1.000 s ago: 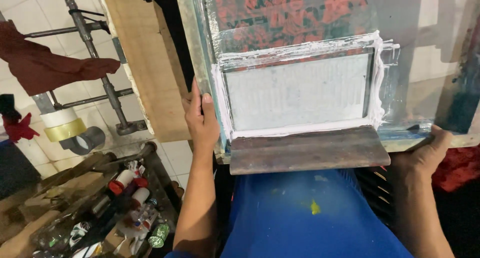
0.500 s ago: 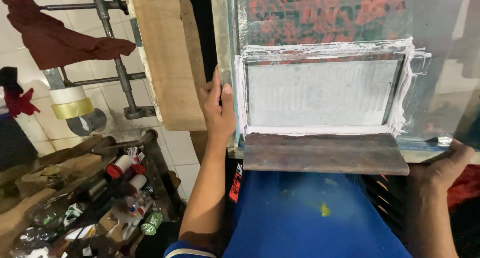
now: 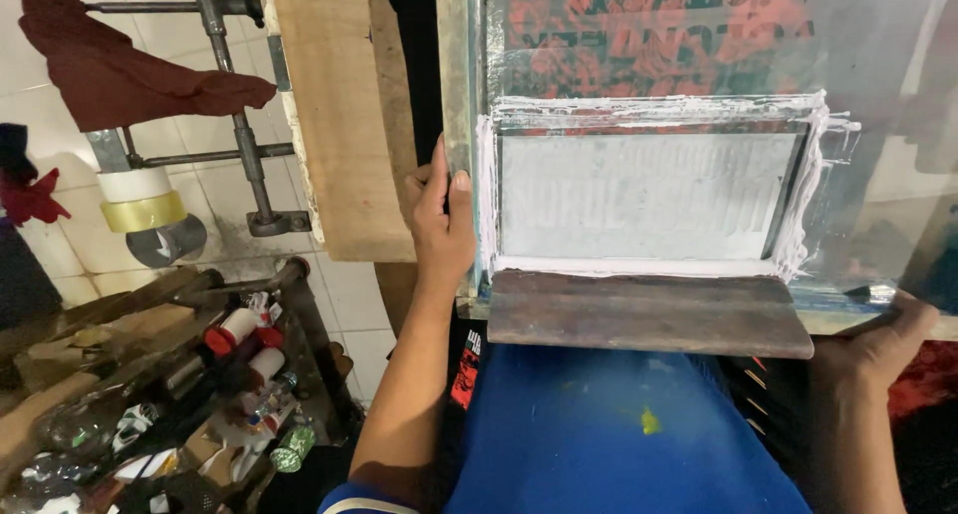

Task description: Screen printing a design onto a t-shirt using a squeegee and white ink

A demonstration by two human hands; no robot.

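Down left, one cluttered tray (image 3: 309, 354) holds bottles; both hands, left (image 3: 442, 220) and right (image 3: 878, 349), grip one printing screen (image 3: 639, 190).

Left hand (image 3: 442, 215) and right hand (image 3: 878, 349) grip the screen-printing frame (image 3: 461, 95); a squeegee (image 3: 649, 314) lies across its near edge.

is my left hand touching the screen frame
Touching. The head view shows the left hand with fingers curled over the left edge of the screen frame.

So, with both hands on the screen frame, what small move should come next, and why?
Probably take the squeegee in hand: it lies untouched across the screen frame near edge, while the left hand and right hand only hold the sides.
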